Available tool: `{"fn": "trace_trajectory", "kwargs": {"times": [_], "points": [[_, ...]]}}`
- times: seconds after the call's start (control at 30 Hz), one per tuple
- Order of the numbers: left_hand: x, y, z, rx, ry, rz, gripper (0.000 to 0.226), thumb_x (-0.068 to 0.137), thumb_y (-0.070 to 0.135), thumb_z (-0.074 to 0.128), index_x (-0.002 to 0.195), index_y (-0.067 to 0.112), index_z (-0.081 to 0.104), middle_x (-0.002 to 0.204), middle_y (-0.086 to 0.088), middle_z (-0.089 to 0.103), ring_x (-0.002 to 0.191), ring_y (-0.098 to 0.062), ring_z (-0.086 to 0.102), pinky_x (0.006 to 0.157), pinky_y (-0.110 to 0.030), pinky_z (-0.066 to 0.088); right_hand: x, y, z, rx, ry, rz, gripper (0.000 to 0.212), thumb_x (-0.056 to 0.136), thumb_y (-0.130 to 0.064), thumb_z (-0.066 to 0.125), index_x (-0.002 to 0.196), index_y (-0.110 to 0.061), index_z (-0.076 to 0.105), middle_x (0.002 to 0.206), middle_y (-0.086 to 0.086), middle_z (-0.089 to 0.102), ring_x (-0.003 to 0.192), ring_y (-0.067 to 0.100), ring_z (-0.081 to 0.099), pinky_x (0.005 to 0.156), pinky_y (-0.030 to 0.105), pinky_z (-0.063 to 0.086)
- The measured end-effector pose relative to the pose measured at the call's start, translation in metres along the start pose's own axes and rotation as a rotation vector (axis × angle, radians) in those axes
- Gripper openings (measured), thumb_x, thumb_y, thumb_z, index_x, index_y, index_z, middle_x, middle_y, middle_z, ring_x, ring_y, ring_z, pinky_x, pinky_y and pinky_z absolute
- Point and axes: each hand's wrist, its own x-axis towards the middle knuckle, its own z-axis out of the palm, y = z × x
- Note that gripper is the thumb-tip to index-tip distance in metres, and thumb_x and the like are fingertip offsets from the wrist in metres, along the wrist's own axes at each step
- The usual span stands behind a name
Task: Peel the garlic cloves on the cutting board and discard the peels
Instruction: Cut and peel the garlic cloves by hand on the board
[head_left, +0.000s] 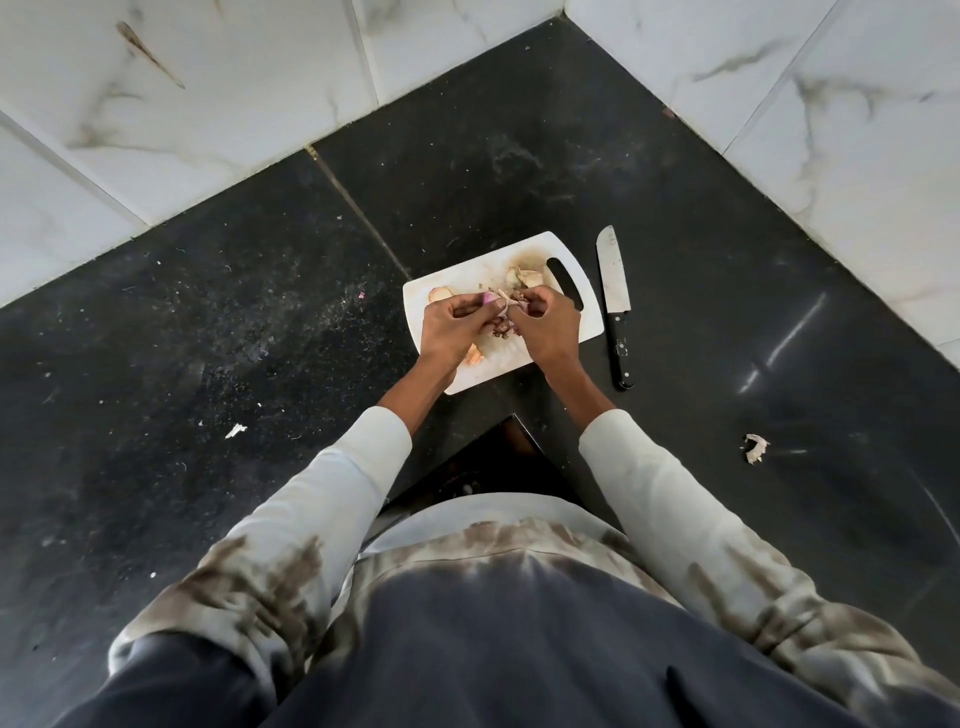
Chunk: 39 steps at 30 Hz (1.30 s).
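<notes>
Garlic clove (490, 298) pinched between left hand (451, 327) and right hand (546, 326) grips

White cutting board (584, 291), black countertop (208, 312)

Both my hands are pinched together, fingertips nearly meeting.

My left hand (451, 327) sits knuckles-up with its fingers (470, 307) curled inward into a tight pinch. My right hand (545, 325) mirrors it just beside, its fingers (530, 304) bent and closed toward the left hand's tips. Both wrists angle inward, so my forearms converge from wide-set elbows. Pale, stained long sleeves (358, 467) cover both arms down to just short of the wrists.
</notes>
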Motion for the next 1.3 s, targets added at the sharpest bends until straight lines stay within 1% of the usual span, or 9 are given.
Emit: {"fn": "trace_trajectory", "kwargs": {"times": [0.2,0.5,0.7,0.87,0.93,1.0,1.1,1.2,1.3], "points": [[0.002,0.003,-0.001,-0.122,-0.102,-0.073,0.022,0.087,0.017,0.085,0.107,0.010,0.079,0.100,-0.011,0.082,0.084,-0.014,0.079,0.087,-0.027,0.064,0.001,-0.001,-0.004,-0.038,0.019,-0.033,0.027,0.088,-0.024,0.082,0.109,-0.010,0.074,0.097,-0.003,0.075,0.085,0.004,0.070,0.069,0.009,0.052],[0.012,0.004,-0.010,-0.024,-0.202,-0.149,0.028,0.092,0.024,0.081,0.105,0.000,0.080,0.101,-0.017,0.081,0.089,-0.020,0.079,0.079,-0.022,0.064,-0.001,-0.005,-0.006,-0.141,-0.010,-0.155,0.018,0.090,-0.016,0.078,0.107,-0.014,0.071,0.093,-0.004,0.072,0.084,0.005,0.067,0.073,0.013,0.050],[0.014,0.010,-0.018,-0.053,-0.232,-0.238,0.025,0.096,0.027,0.077,0.103,0.003,0.079,0.094,-0.014,0.082,0.081,-0.016,0.080,0.080,-0.026,0.065,0.002,-0.003,-0.004,-0.136,-0.023,-0.139,0.023,0.092,-0.026,0.078,0.110,-0.015,0.072,0.097,-0.005,0.073,0.087,0.007,0.068,0.080,0.021,0.055],[0.015,0.006,-0.014,0.005,-0.115,-0.096,0.041,0.089,0.031,0.085,0.119,0.005,0.072,0.111,-0.015,0.079,0.092,-0.024,0.081,0.090,-0.040,0.065,0.006,-0.004,-0.004,-0.146,0.004,-0.082,0.030,0.091,-0.035,0.078,0.112,-0.015,0.073,0.103,-0.005,0.074,0.096,0.014,0.069,0.089,0.037,0.061],[0.011,0.006,-0.013,0.074,-0.065,-0.003,0.047,0.084,0.033,0.088,0.120,0.007,0.070,0.114,-0.010,0.075,0.093,-0.023,0.080,0.086,-0.038,0.066,0.006,-0.006,-0.004,-0.137,0.014,-0.065,0.028,0.091,-0.034,0.078,0.111,-0.016,0.072,0.103,-0.005,0.074,0.096,0.013,0.070,0.090,0.038,0.061],[0.007,0.007,-0.011,0.177,-0.019,0.097,0.048,0.081,0.033,0.091,0.117,0.011,0.069,0.112,-0.003,0.073,0.095,-0.018,0.077,0.081,-0.031,0.066,0.005,-0.007,-0.005,-0.129,0.015,-0.051,0.028,0.090,-0.033,0.079,0.112,-0.016,0.072,0.104,-0.006,0.074,0.097,0.012,0.070,0.091,0.036,0.061],[0.009,0.003,-0.009,0.329,0.023,0.187,0.043,0.077,0.035,0.094,0.110,0.017,0.071,0.107,0.003,0.074,0.099,-0.012,0.072,0.087,-0.030,0.063,0.005,-0.010,-0.006,-0.115,0.003,-0.052,0.033,0.090,-0.032,0.080,0.116,-0.014,0.071,0.106,-0.005,0.074,0.095,0.011,0.071,0.089,0.030,0.061],[0.012,0.002,-0.007,0.326,0.044,0.173,0.042,0.078,0.035,0.093,0.110,0.017,0.072,0.107,0.003,0.074,0.099,-0.013,0.073,0.087,-0.035,0.065,0.004,-0.014,-0.007,-0.116,-0.027,-0.074,0.038,0.090,-0.032,0.081,0.121,-0.013,0.069,0.111,-0.003,0.073,0.095,0.009,0.069,0.083,0.018,0.058],[0.013,0.006,-0.008,0.290,-0.005,0.151,0.038,0.085,0.030,0.088,0.117,0.014,0.073,0.112,-0.002,0.074,0.101,-0.018,0.075,0.086,-0.037,0.066,0.005,-0.015,-0.009,-0.119,-0.042,-0.094,0.041,0.089,-0.032,0.081,0.124,-0.014,0.069,0.113,-0.004,0.073,0.098,0.009,0.069,0.086,0.020,0.058]]}}
